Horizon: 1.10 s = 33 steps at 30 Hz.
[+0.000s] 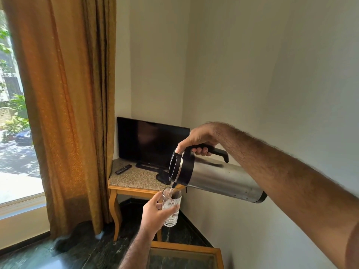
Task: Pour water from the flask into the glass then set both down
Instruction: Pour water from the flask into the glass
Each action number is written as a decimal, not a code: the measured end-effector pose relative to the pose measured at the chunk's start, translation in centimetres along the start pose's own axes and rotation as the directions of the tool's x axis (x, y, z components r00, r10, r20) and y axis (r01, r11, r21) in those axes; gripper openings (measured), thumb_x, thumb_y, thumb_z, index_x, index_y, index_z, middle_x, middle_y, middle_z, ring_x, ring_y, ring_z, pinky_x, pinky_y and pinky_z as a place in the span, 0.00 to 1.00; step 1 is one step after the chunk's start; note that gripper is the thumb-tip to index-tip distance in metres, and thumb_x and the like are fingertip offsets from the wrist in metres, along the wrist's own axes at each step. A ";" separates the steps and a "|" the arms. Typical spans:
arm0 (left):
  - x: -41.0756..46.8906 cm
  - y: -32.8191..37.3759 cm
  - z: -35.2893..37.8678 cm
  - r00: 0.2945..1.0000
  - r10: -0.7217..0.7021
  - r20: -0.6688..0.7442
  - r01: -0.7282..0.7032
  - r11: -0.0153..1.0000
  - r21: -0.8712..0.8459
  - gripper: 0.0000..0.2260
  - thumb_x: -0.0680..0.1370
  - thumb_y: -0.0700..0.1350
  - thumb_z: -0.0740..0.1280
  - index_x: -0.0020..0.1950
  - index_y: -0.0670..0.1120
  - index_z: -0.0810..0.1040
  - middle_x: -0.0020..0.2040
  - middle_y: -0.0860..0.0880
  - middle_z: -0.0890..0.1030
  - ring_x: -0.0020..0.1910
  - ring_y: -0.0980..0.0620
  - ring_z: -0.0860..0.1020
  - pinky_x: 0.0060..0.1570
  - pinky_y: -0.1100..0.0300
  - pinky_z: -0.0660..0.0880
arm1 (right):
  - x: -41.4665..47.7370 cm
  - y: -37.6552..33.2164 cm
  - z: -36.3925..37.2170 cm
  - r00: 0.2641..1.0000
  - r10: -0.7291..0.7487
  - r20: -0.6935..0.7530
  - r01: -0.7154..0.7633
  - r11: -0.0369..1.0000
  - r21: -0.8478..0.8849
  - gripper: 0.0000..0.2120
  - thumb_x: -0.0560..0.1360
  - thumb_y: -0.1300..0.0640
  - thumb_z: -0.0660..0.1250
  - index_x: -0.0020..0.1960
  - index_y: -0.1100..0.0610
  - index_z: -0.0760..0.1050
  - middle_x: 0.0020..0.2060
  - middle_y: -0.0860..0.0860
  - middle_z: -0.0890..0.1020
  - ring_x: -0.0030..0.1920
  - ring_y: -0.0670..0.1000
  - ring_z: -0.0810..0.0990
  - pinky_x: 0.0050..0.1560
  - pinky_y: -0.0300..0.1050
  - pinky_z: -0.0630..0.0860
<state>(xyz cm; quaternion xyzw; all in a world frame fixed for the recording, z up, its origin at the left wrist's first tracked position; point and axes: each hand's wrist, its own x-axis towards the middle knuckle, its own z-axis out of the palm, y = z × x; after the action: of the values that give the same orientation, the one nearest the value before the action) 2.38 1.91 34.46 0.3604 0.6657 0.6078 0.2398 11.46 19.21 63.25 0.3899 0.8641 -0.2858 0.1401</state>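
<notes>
A steel flask [219,177] with a black top and black handle is tipped almost level in the air, spout to the left. My right hand [200,138] grips its handle from above. A thin stream of water runs from the spout into a clear glass [172,207] just below it. My left hand [155,215] holds the glass upright from the left side, fingers wrapped round it. The glass is partly filled with water.
A wooden corner table [132,188] with a speckled stone top carries a dark television [151,142] and a remote [123,169]. A low glass-topped wooden table [184,249] lies below my hands. Orange curtains [68,103] and a window [13,113] stand at left, a bare wall at right.
</notes>
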 end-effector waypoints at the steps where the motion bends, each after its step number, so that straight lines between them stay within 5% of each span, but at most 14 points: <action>1: 0.0 0.0 0.0 1.000 0.002 0.006 -0.002 1.000 0.000 0.33 0.70 0.46 0.83 0.73 0.46 0.78 0.55 0.55 0.87 0.50 0.59 0.87 0.42 0.67 0.83 | -0.1 0.0 0.0 1.000 -0.002 0.001 0.002 1.000 0.000 0.26 0.71 0.37 0.78 0.27 0.52 0.72 0.26 0.49 0.73 0.25 0.49 0.69 0.31 0.42 0.70; 4: 0.0 0.0 0.1 1.000 0.001 0.009 -0.001 1.000 -0.003 0.34 0.70 0.47 0.83 0.74 0.47 0.77 0.59 0.52 0.85 0.57 0.54 0.85 0.48 0.63 0.82 | -0.1 -0.1 0.2 1.000 0.004 0.010 -0.004 1.000 -0.011 0.25 0.71 0.37 0.78 0.29 0.52 0.72 0.27 0.49 0.73 0.26 0.49 0.69 0.32 0.43 0.70; 8: -0.1 -0.3 0.0 1.000 -0.014 -0.016 0.014 1.000 -0.003 0.25 0.70 0.47 0.83 0.65 0.53 0.82 0.51 0.57 0.88 0.55 0.52 0.87 0.42 0.68 0.81 | -0.3 -0.2 0.5 0.999 0.016 0.029 -0.015 0.999 -0.029 0.25 0.72 0.37 0.78 0.30 0.53 0.72 0.27 0.49 0.72 0.26 0.49 0.69 0.33 0.43 0.70; 13: -0.1 -0.6 0.0 1.000 -0.021 -0.001 0.021 1.000 -0.010 0.30 0.69 0.47 0.83 0.70 0.49 0.80 0.58 0.52 0.86 0.60 0.48 0.85 0.57 0.50 0.84 | -0.6 -0.2 0.6 0.999 0.025 0.029 -0.024 0.999 -0.021 0.25 0.73 0.38 0.77 0.29 0.53 0.72 0.27 0.49 0.72 0.26 0.49 0.69 0.32 0.43 0.70; 17: -0.4 -0.5 0.0 1.000 -0.014 -0.012 0.014 1.000 0.000 0.24 0.69 0.47 0.83 0.63 0.55 0.82 0.50 0.57 0.88 0.53 0.53 0.87 0.46 0.61 0.84 | -0.9 -0.2 0.8 0.999 0.028 0.033 -0.028 0.999 -0.018 0.26 0.73 0.38 0.77 0.28 0.53 0.72 0.27 0.49 0.72 0.26 0.49 0.70 0.32 0.43 0.70; 21: -1.1 0.0 -0.2 1.000 0.001 0.003 -0.001 1.000 0.007 0.22 0.70 0.46 0.83 0.58 0.60 0.81 0.46 0.72 0.85 0.46 0.67 0.86 0.34 0.73 0.79 | -1.0 -0.3 1.0 0.999 0.035 0.029 -0.035 0.999 -0.025 0.26 0.72 0.37 0.77 0.26 0.52 0.72 0.26 0.49 0.72 0.25 0.49 0.69 0.32 0.42 0.70; 26: -1.3 -0.1 -0.4 1.000 0.024 -0.011 -0.024 0.999 0.033 0.20 0.69 0.48 0.83 0.56 0.61 0.81 0.48 0.70 0.86 0.49 0.61 0.87 0.36 0.70 0.81 | -1.4 -0.4 1.1 0.998 0.043 0.035 -0.042 0.999 -0.019 0.27 0.72 0.37 0.78 0.27 0.53 0.72 0.27 0.49 0.72 0.26 0.49 0.69 0.33 0.43 0.70; 29: -1.1 -0.5 -0.3 0.999 0.030 -0.025 -0.029 0.999 0.034 0.24 0.69 0.48 0.83 0.63 0.55 0.82 0.52 0.57 0.88 0.53 0.53 0.87 0.39 0.68 0.81 | -1.5 -0.4 1.2 0.999 0.038 0.036 -0.038 0.999 -0.015 0.26 0.72 0.37 0.78 0.28 0.53 0.72 0.27 0.49 0.72 0.26 0.49 0.70 0.32 0.42 0.71; 33: -1.2 -0.3 -0.5 0.999 0.033 -0.033 -0.032 0.999 0.033 0.29 0.69 0.49 0.84 0.68 0.52 0.81 0.58 0.54 0.86 0.57 0.53 0.85 0.43 0.66 0.81 | -1.7 -0.4 1.4 0.998 0.037 0.042 -0.037 0.999 0.000 0.26 0.72 0.37 0.78 0.28 0.53 0.72 0.27 0.49 0.72 0.25 0.49 0.69 0.32 0.42 0.70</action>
<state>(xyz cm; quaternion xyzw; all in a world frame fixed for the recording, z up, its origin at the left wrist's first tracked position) 2.74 0.66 34.06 0.3648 0.6736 0.6066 0.2126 12.32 17.18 63.09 0.3995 0.8536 -0.2916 0.1635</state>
